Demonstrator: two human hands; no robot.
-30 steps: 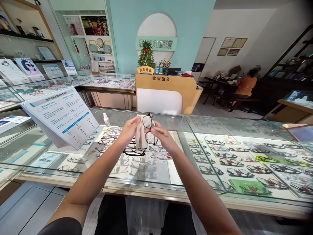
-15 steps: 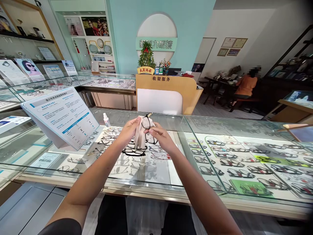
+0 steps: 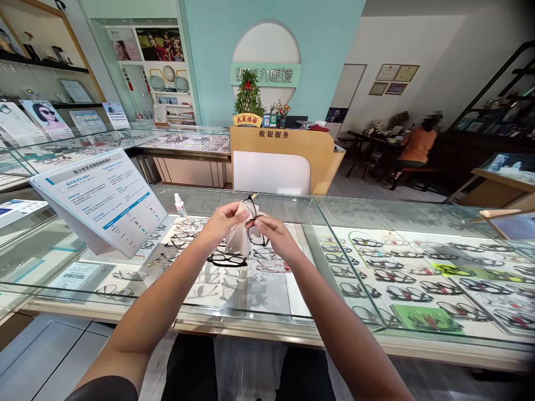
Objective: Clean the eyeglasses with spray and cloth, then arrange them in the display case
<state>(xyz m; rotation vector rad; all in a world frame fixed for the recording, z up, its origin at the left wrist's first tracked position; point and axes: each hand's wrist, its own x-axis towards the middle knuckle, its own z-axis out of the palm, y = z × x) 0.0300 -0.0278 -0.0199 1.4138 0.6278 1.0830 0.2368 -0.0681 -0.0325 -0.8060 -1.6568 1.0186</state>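
Dark-rimmed eyeglasses are held upright above the glass counter. My right hand grips their middle between thumb and fingers, and one lens hangs below it. With thumb and fingers pinched, my left hand presses a pale cleaning cloth against the upper lens. The cloth's loose end hangs below my left hand. Under the hands, black eyeglasses lie on the counter top. A small white spray bottle stands behind my left hand.
A folded sign stands on the counter at the left. Inside the glass case are several rows of spectacle frames. Beyond it stands a wooden cashier desk. A person in orange sits at the far right.
My left hand's thumb and fingers have shifted on the cloth, now pinching round the upper lens. The cloth's hanging end has swung slightly and bunched up. My right hand keeps its hold.
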